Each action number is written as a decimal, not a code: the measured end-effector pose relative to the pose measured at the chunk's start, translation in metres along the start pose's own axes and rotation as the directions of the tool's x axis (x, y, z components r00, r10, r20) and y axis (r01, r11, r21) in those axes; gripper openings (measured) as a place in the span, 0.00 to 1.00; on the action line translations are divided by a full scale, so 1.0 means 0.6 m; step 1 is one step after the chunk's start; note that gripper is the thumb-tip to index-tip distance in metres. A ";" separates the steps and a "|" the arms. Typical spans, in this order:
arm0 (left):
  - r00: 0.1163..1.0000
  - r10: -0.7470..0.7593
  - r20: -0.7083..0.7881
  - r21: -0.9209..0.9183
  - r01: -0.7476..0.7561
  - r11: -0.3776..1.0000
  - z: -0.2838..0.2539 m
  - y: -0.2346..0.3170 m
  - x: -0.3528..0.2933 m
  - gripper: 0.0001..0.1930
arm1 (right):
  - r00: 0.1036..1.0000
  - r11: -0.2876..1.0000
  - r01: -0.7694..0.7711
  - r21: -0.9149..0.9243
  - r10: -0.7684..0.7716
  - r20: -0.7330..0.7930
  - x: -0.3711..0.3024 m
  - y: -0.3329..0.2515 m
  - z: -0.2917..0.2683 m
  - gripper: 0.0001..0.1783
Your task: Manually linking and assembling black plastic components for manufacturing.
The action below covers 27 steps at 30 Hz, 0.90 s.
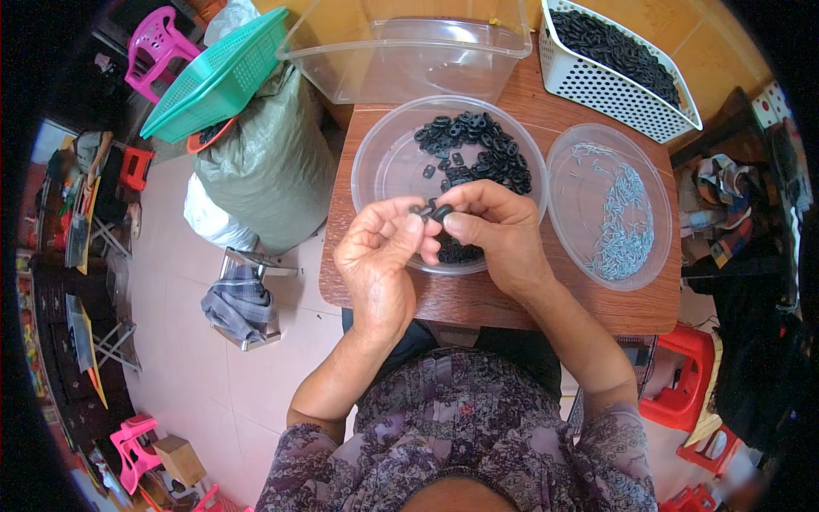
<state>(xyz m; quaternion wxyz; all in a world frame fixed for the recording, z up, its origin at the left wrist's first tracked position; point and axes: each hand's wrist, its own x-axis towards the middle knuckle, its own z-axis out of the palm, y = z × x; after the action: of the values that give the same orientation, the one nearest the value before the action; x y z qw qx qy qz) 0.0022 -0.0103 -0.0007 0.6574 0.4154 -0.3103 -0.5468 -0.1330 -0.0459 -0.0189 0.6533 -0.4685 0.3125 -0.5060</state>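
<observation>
Small black rubber ring between fingers

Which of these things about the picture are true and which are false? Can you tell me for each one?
1. Both hands pinch small black rubber rings between their fingertips. True; the left hand and the right hand meet above the round clear plastic bowl.
2. The round clear plastic bowl holds red buttons. False; it holds loose black rubber rings.
3. The shallow clear plastic dish on the right holds small silvery metal pins. True.
4. The white perforated plastic basket is empty. False; it is filled with black rubber rings.
5. The green plastic mesh basket stands on the brown wooden table. False; it rests on a grey-green woven sack beside the table.
</observation>
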 end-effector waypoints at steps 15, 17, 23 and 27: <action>0.999 0.023 -0.040 0.019 -0.022 1.000 -0.004 -0.008 0.002 0.06 | 0.993 0.996 -0.002 0.091 0.013 -0.118 -0.014 0.000 0.029 0.11; 0.999 0.031 -0.043 0.017 -0.030 0.999 -0.005 -0.008 0.003 0.06 | 0.991 0.999 -0.029 0.042 0.034 -0.126 -0.018 -0.001 0.030 0.11; 0.997 0.028 -0.066 0.008 -0.028 1.000 -0.008 -0.009 0.005 0.06 | 0.988 0.989 0.076 -0.129 -0.093 -0.127 -0.031 -0.002 0.042 0.11; 0.997 0.070 -0.042 0.020 -0.069 0.997 -0.010 -0.011 0.002 0.06 | 0.989 0.990 0.051 -0.132 -0.069 -0.129 -0.034 -0.001 0.046 0.09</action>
<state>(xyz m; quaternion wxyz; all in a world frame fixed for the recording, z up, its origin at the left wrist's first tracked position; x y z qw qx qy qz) 0.0043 -0.0108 -0.0096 0.6785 0.4221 -0.3155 -0.5118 -0.1147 -0.0182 -0.0093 0.5839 -0.4839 0.3731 -0.5345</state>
